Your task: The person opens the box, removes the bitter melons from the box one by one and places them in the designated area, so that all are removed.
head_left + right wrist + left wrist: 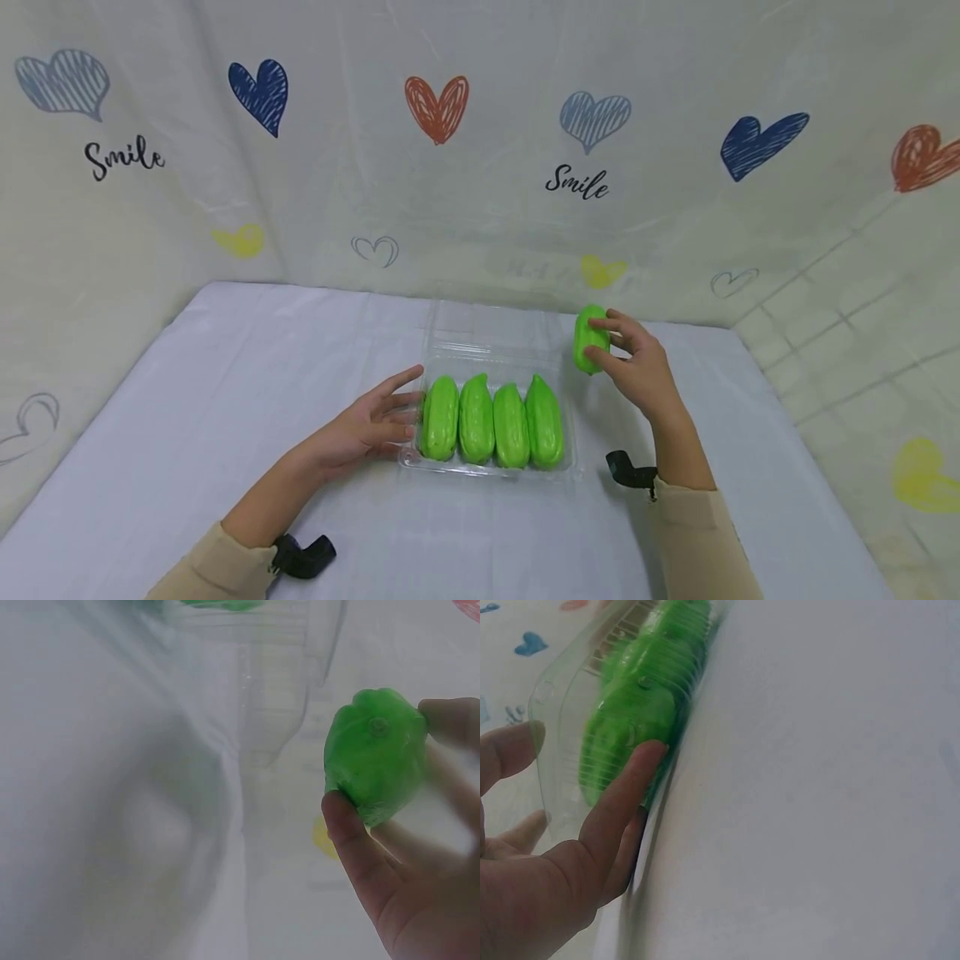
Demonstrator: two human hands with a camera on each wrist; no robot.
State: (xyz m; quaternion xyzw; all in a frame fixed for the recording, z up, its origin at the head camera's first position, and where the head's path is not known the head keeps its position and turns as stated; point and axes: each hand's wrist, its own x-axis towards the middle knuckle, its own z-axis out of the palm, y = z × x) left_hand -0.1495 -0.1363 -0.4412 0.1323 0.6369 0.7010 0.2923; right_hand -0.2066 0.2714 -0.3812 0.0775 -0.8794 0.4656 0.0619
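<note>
My right hand holds a bright green ridged vegetable between thumb and fingers, raised to the right of a clear plastic clamshell box. Its rounded end with a small scar faces the right wrist camera, where the vegetable is pinched at its sides. Inside the box, several similar green vegetables lie side by side in a row. My left hand is at the box's left side, fingers fairly straight and spread; in the left wrist view, one finger rests along the box's ribbed wall.
The box's clear lid stands open toward the back. White cloth covers the table. Behind it hangs a pale curtain printed with hearts. Black wrist camera mounts stick out at both sleeves.
</note>
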